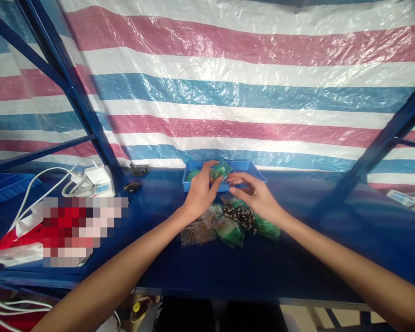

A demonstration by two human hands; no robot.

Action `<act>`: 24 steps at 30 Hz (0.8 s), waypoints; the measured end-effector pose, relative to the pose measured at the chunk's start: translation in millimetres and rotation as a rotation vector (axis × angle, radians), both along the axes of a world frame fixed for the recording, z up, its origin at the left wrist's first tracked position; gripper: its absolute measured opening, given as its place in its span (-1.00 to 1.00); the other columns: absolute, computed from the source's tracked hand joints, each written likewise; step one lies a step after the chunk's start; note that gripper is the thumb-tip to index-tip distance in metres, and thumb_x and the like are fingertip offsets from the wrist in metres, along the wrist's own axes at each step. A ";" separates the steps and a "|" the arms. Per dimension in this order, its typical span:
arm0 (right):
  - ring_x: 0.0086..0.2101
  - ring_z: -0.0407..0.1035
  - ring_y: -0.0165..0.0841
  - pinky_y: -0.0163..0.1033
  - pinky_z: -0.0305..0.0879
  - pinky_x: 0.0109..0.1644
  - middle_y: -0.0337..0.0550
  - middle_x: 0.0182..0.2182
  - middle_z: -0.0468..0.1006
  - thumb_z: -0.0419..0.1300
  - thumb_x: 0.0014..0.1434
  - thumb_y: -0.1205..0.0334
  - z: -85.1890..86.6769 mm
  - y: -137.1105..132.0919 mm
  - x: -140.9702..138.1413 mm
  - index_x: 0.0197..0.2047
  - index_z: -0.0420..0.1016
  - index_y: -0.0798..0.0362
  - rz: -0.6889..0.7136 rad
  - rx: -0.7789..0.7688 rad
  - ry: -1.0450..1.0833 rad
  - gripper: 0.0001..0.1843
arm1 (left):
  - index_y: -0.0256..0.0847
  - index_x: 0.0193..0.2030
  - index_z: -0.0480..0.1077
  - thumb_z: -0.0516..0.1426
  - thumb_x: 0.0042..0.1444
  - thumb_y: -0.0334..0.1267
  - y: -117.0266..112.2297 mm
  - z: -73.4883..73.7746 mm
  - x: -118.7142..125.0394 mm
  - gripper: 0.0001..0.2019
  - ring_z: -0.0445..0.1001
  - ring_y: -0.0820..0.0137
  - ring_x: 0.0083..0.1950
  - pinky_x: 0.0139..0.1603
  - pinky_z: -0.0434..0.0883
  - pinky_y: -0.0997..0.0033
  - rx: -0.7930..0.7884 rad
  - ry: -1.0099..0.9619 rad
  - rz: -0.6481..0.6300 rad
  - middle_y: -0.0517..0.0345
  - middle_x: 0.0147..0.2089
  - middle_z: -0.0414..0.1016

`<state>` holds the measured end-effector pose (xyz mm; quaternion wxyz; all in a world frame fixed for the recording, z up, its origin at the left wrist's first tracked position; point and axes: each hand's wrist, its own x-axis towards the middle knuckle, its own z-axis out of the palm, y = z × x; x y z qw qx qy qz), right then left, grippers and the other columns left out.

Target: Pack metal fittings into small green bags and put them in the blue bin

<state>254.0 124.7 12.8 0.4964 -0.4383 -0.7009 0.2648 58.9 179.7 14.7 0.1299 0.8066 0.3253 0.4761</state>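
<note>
The blue tray point(252, 171) at the back of the bench serves as the landmark. The left hand point(200, 191) reaches over its near left corner and pinches a small green bag point(222, 168) between thumb and fingertips, holding the bag just above the tray's middle. The right hand point(257, 196) hovers just in front of the tray's right half, palm down, fingers loosely spread and slightly curled; it holds nothing that can be seen, and its fingertips point toward the bag.

As a judgement of progress: at least 1 more green bag already lies inside the tray's left part, so some sorting or packing seems done. Much looks left. In front of the tray, nearer the person, sits a pile of small dark metal parts point(240, 214), flanked by more green bags point(232, 230) and several clear bags point(197, 232) holding what seem to be brass pieces. Whether those bags are filled or sealed is too small to tell.

Both forearms stretch straight forward from the lower corners of the view and converge toward the tray, wrists held low over the blue bench point(314, 240).

Well to the left of the tray stand a white power adapter point(97, 181) with its cables and 2 small dark round items point(132, 186). A striped tarpaulin point(228, 78) hangs behind the tray.
</note>
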 end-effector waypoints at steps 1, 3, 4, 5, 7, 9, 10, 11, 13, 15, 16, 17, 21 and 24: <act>0.00 0.47 -0.16 -0.08 0.51 -0.05 -0.05 -0.01 0.57 0.29 0.28 0.00 -1.7 0.9 0.0 0.12 0.49 -0.05 -0.013 -0.007 -0.017 -0.60 | -0.16 0.28 0.22 0.16 0.34 -0.23 2.6 2.1 -1.5 -0.59 0.39 0.45 -0.45 -0.36 0.35 0.44 -0.016 -0.034 0.041 0.22 -0.30 0.46; -0.02 0.48 -0.16 -0.08 0.51 -0.08 -0.04 -0.03 0.58 0.25 0.30 0.03 -5.6 3.1 0.2 0.09 0.50 -0.04 -0.052 -0.015 -0.074 -0.65 | -0.15 0.23 0.27 0.21 0.29 -0.22 11.1 6.5 -7.0 -0.59 0.40 0.43 -0.43 -0.32 0.35 0.43 -0.029 -0.086 0.132 0.24 -0.34 0.46; -0.04 0.49 -0.16 -0.08 0.51 -0.10 -0.04 -0.05 0.59 0.23 0.31 0.04 -7.8 4.4 0.6 0.06 0.52 -0.02 -0.074 -0.017 -0.106 -0.68 | -0.15 0.20 0.30 0.22 0.27 -0.20 16.8 8.3 -10.9 -0.61 0.42 0.41 -0.41 -0.29 0.36 0.40 -0.030 -0.095 0.180 0.24 -0.34 0.47; -0.06 0.50 -0.16 -0.09 0.50 -0.14 -0.04 -0.07 0.60 0.22 0.31 0.05 -9.9 5.8 1.1 0.04 0.53 -0.01 -0.093 -0.018 -0.136 -0.70 | -0.15 0.18 0.33 0.23 0.27 -0.18 23.1 9.6 -15.4 -0.62 0.44 0.38 -0.38 -0.25 0.37 0.37 -0.030 -0.091 0.229 0.23 -0.34 0.47; -0.09 0.51 -0.16 -0.11 0.49 -0.20 -0.03 -0.10 0.61 0.20 0.32 0.07 -13.2 8.2 2.4 0.01 0.54 0.00 -0.118 -0.012 -0.177 -0.72 | -0.16 0.16 0.37 0.22 0.27 -0.13 35.8 10.0 -24.8 -0.63 0.49 0.31 -0.30 -0.11 0.39 0.26 -0.040 -0.041 0.333 0.18 -0.32 0.50; -0.11 0.52 -0.17 -0.13 0.47 -0.24 -0.03 -0.11 0.61 0.18 0.32 0.08 -14.9 9.6 3.6 0.00 0.54 0.01 -0.126 -0.002 -0.199 -0.73 | -0.17 0.18 0.40 0.19 0.30 -0.10 46.6 7.3 -33.5 -0.63 0.54 0.17 -0.13 0.08 0.36 0.06 -0.068 0.056 0.426 0.08 -0.26 0.55; -0.11 0.52 -0.17 -0.14 0.46 -0.25 -0.02 -0.11 0.61 0.18 0.32 0.09 -15.2 9.9 4.0 -0.01 0.54 0.02 -0.127 0.004 -0.207 -0.73 | -0.16 0.20 0.40 0.17 0.31 -0.09 50.8 5.0 -37.2 -0.62 0.53 0.08 -0.02 0.14 0.32 -0.05 -0.085 0.114 0.462 0.01 -0.17 0.58; -0.12 0.52 -0.18 -0.15 0.44 -0.27 -0.02 -0.11 0.61 0.17 0.32 0.09 -15.2 10.0 4.4 -0.01 0.54 0.02 -0.129 0.010 -0.214 -0.73 | -0.15 0.24 0.39 0.16 0.32 -0.09 54.3 2.5 -40.3 -0.59 0.49 0.00 0.10 0.18 0.29 -0.13 -0.106 0.168 0.485 -0.06 -0.05 0.58; -0.16 0.52 -0.20 -0.18 0.42 -0.31 -0.02 -0.12 0.60 0.16 0.32 0.09 -15.5 10.1 4.9 -0.02 0.55 0.03 -0.131 0.018 -0.233 -0.73 | -0.11 0.31 0.35 0.13 0.32 -0.13 59.5 -2.1 -44.6 -0.56 0.36 -0.11 0.28 0.21 0.27 -0.24 -0.144 0.239 0.502 -0.13 0.20 0.48; -0.19 0.52 -0.21 -0.19 0.41 -0.34 -0.02 -0.13 0.60 0.15 0.33 0.09 -17.0 11.1 4.8 -0.02 0.55 0.04 -0.130 0.029 -0.251 -0.73 | -0.09 0.33 0.34 0.12 0.32 -0.17 63.1 -3.3 -46.7 -0.55 0.32 -0.11 0.32 0.22 0.29 -0.25 -0.175 0.241 0.485 -0.13 0.29 0.39; -0.21 0.52 -0.22 -0.20 0.41 -0.35 -0.01 -0.14 0.60 0.15 0.32 0.09 -18.0 11.9 4.6 -0.03 0.55 0.04 -0.129 0.035 -0.255 -0.72 | -0.10 0.30 0.37 0.11 0.31 -0.20 64.1 -1.9 -47.0 -0.57 0.35 -0.08 0.30 0.23 0.31 -0.23 -0.183 0.223 0.474 -0.14 0.27 0.40; -0.21 0.52 -0.22 -0.19 0.41 -0.36 -0.01 -0.14 0.59 0.15 0.33 0.09 -18.7 12.9 4.1 -0.03 0.55 0.05 -0.127 0.042 -0.258 -0.72 | -0.14 0.25 0.41 0.11 0.30 -0.23 63.9 1.0 -47.0 -0.61 0.38 -0.05 0.27 0.23 0.33 -0.20 -0.177 0.200 0.465 -0.15 0.22 0.42; -0.24 0.52 -0.21 -0.17 0.45 -0.34 0.00 -0.17 0.59 0.15 0.34 0.12 -6.5 8.5 2.4 -0.03 0.56 0.07 -0.144 0.100 -0.281 -0.73 | -0.26 0.08 0.49 0.10 0.27 -0.32 44.8 19.8 -46.9 -0.71 0.47 0.09 0.12 0.21 0.40 -0.04 -0.010 0.171 0.347 -0.12 0.03 0.47; -0.20 0.53 -0.22 -0.16 0.48 -0.23 -0.01 -0.14 0.60 0.15 0.37 0.16 28.8 -14.9 8.2 0.02 0.56 0.05 -0.196 0.239 -0.302 -0.74 | -0.19 0.13 0.46 0.11 0.33 -0.19 10.6 21.9 -51.4 -0.71 0.51 0.18 0.03 0.13 0.47 0.08 0.061 0.238 0.114 -0.02 -0.03 0.51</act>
